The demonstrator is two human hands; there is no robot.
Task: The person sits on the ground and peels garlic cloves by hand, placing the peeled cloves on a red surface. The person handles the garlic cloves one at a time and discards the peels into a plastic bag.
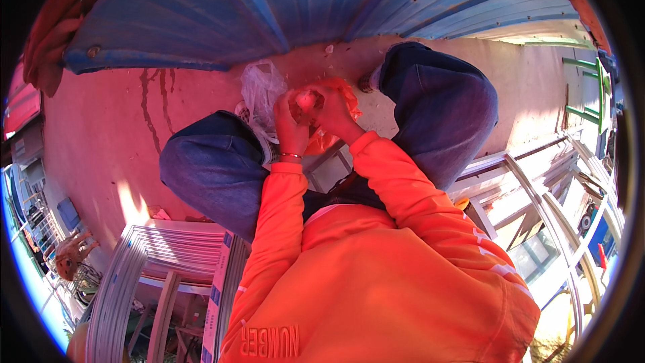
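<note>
Between my raised knees, both hands meet around a small round pale thing (306,101); it has a bulb-like look, but its exact kind is unclear. My left hand (290,126) wraps its near left side, with a bracelet at the wrist. From the right, my right hand (332,111) closes on the same thing with bent fingers. Under and behind the hands lies an orange-red plastic bag (351,99), its contents hidden. A clear whitish plastic bag (261,91) sits just left of my left hand.
A blue corrugated metal sheet (302,0) spans the far side. Stacked pale metal frames (121,282) stand at lower left, near a brown dog-like shape (70,255). More metal frames (537,181) lean at right, below a green metal frame (600,94). Small pale scraps dot the concrete floor (101,134).
</note>
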